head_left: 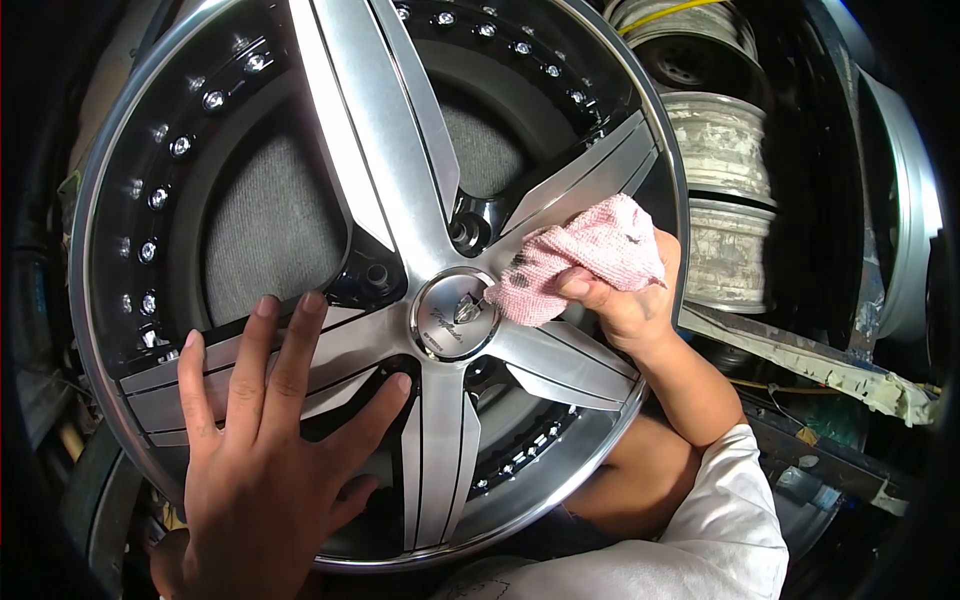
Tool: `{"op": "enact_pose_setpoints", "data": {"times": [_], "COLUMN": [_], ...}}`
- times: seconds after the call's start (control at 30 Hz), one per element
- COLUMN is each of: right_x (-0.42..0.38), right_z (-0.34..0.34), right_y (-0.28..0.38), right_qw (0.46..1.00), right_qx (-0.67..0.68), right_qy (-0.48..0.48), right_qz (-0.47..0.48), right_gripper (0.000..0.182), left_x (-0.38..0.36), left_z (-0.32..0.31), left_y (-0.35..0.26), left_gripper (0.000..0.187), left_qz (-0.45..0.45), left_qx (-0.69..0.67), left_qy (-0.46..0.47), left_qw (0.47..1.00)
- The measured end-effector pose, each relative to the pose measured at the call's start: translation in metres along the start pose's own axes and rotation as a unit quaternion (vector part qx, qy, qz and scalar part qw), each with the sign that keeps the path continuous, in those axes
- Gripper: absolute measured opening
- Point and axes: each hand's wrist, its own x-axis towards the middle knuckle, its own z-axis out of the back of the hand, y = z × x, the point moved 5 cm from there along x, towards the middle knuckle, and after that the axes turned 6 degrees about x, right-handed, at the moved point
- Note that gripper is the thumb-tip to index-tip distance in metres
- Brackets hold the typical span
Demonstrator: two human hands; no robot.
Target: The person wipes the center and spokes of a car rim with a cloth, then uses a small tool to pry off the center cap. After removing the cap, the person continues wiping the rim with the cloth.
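Our left hand (265, 440) spreads flat on the polished five-spoke alloy wheel (400, 200) while our right hand (625, 295) pinches a smudged pink cloth (585, 260) beside its centre cap (455, 313), wiping seemingly midway.

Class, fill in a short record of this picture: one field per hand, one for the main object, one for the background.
Left hand: flat on a spoke of the wheel, fingers spread
Right hand: presses a pink cloth beside the centre cap
Main object: chrome five-spoke wheel, bolts around a black rim
Background: stacked worn rims at right
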Motion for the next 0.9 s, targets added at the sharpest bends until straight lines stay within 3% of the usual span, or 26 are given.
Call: {"op": "enact_pose_setpoints", "data": {"times": [0.9], "right_x": [-0.0001], "right_z": [0.0031], "right_y": [-0.0010], "right_qw": [1.000], "right_qx": [0.002], "right_qy": [0.006], "right_qz": [0.012], "right_gripper": [0.032], "left_x": [0.0009], "left_z": [-0.0014], "left_y": [0.0003], "left_gripper": [0.079], "left_qz": [-0.002], "left_qx": [0.003], "left_qy": [-0.005], "left_qw": [1.000]}}
